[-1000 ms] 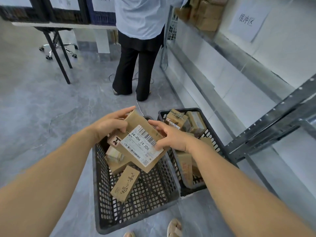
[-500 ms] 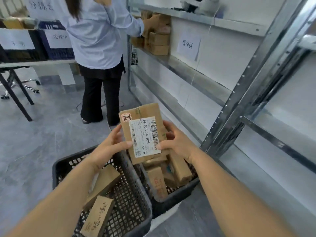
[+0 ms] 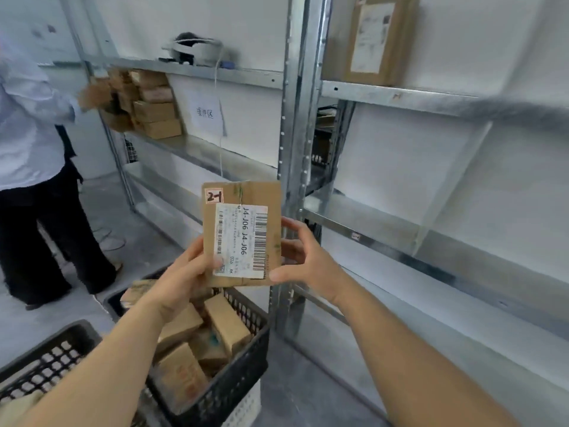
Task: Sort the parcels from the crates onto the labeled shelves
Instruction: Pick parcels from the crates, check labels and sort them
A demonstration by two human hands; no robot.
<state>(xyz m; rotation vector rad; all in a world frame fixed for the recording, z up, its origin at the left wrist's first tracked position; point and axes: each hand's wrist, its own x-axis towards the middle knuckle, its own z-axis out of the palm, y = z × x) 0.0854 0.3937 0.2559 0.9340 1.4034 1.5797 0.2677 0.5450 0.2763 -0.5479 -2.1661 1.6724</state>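
Parcel (image 3: 241, 235) held upright above crate (image 3: 234, 380), facing shelves (image 3: 400, 97), label toward holder, likely to read code and choose shelf. Both hands holding it: left hand (image 3: 184, 278) grips lower left edge, right hand (image 3: 303, 260) pinches right edge, steadying.

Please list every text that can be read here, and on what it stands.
"J4-J06 J4-J06": white label on the held parcel.
"2-1": red sticker on that parcel.
"缓冲区": paper sign at left.
Small print and the top-shelf parcel's label: too blurred to read.
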